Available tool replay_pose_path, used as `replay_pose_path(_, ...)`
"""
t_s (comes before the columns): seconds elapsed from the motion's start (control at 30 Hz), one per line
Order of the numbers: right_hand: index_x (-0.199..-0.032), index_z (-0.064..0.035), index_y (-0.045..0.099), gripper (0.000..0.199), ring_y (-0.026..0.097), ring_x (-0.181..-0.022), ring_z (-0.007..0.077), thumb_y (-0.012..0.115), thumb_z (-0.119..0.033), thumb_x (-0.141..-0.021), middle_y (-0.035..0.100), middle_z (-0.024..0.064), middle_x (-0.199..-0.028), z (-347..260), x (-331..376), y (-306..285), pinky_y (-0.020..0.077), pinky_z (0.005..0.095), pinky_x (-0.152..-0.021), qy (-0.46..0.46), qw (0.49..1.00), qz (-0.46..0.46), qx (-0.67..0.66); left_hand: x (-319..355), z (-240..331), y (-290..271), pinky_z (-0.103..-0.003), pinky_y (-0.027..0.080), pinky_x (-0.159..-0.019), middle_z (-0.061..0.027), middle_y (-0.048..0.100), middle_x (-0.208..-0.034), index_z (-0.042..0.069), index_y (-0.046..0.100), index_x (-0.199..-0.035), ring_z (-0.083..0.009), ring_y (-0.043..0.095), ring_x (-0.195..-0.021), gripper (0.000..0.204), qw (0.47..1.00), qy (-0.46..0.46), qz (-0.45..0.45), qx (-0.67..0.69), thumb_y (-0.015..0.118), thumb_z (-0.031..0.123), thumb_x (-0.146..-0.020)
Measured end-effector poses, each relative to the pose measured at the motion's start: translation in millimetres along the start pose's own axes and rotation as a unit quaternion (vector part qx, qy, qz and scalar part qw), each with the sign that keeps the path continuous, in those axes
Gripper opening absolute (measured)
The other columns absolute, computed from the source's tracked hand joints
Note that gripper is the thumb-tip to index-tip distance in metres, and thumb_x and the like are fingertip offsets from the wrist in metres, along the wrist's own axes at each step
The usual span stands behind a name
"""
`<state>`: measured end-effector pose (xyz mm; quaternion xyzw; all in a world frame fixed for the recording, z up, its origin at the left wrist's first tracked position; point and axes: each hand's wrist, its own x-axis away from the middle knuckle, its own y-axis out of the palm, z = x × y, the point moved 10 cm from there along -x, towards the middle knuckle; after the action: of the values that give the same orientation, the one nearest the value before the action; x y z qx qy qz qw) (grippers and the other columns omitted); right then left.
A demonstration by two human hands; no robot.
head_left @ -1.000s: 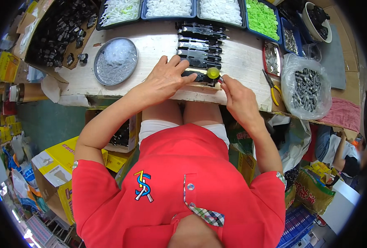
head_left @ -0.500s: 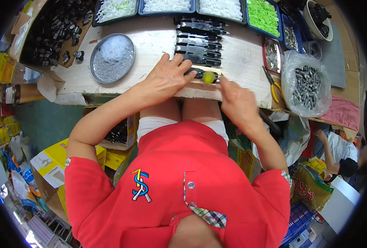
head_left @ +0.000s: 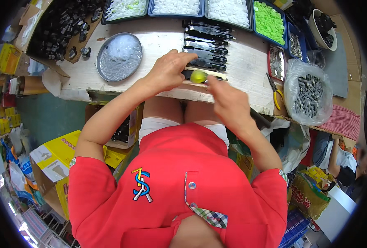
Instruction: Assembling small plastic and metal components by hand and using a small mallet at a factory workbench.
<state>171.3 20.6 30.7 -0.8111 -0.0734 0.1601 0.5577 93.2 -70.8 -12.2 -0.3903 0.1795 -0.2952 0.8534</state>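
My left hand [head_left: 167, 70] rests on a long black plastic part [head_left: 206, 76] lying at the near edge of the white worktable [head_left: 249, 70], pinning its left end. A small yellow-green plastic piece [head_left: 199, 76] sits on that part, between my two hands. My right hand [head_left: 228, 101] is just right of and below the green piece, blurred, fingers curled; whether it touches the piece I cannot tell. Behind lie several finished black parts [head_left: 206, 45] in a stack of rows.
A round metal dish of clear bits [head_left: 119, 56] sits left. Blue trays of white pieces [head_left: 177, 6] and green pieces [head_left: 268, 20] line the back. A bag of grey screws [head_left: 309, 95] and yellow-handled pliers [head_left: 276, 93] lie right. Cardboard boxes [head_left: 55, 153] stand below.
My right hand has drawn back from the green piece toward my body. The left hand has stayed on the black part. My head has shifted slightly.
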Motion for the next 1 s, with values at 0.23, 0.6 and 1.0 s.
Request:
replay_pose_path(0.23,-0.098,-0.0101,0.053,0.015,0.059,-0.063,0.0347,0.047,-0.018,-0.086,0.061,0.0165,-0.073,18.1,-22.7,-13.0,0.0451,0.046,-0.054,0.05,0.996,0.051,-0.046,24.8,7.6,-13.2,-0.036,0.043,-0.069,-0.0091,0.058,-0.082,0.007,0.053,-0.111,-0.0256,0.05,-0.078,0.054,0.99,0.041,0.131,0.024,0.06,-0.007,-0.06)
replay_pose_path(0.6,-0.088,-0.0071,0.051,0.016,0.059,-0.064,0.0365,0.046,-0.022,-0.087,0.06,0.0166,-0.068,0.4,-58.2,31.8,0.045,0.0458,-0.055,0.024,0.994,-0.102,0.008,69.3,66.9,23.8,-0.04,0.035,-0.089,-0.0106,0.057,-0.105,0.001,0.059,-0.093,-0.0267,0.052,-0.104,0.025,0.947,0.155,0.265,-0.097,0.053,0.007,-0.069)
replay_pose_path(1.0,-0.103,-0.0149,0.058,0.019,0.06,-0.069,0.0307,0.049,-0.021,-0.087,0.062,0.0094,-0.077,75.4,-10.4,-33.1,0.0452,0.0404,-0.057,0.119,0.972,0.2,-0.028,38.1,31.1,-2.0,-0.04,0.036,-0.079,-0.0106,0.056,-0.099,0.005,0.058,-0.1,-0.0261,0.053,-0.094,0.034,0.959,0.162,0.223,-0.069,0.059,0.002,-0.066)
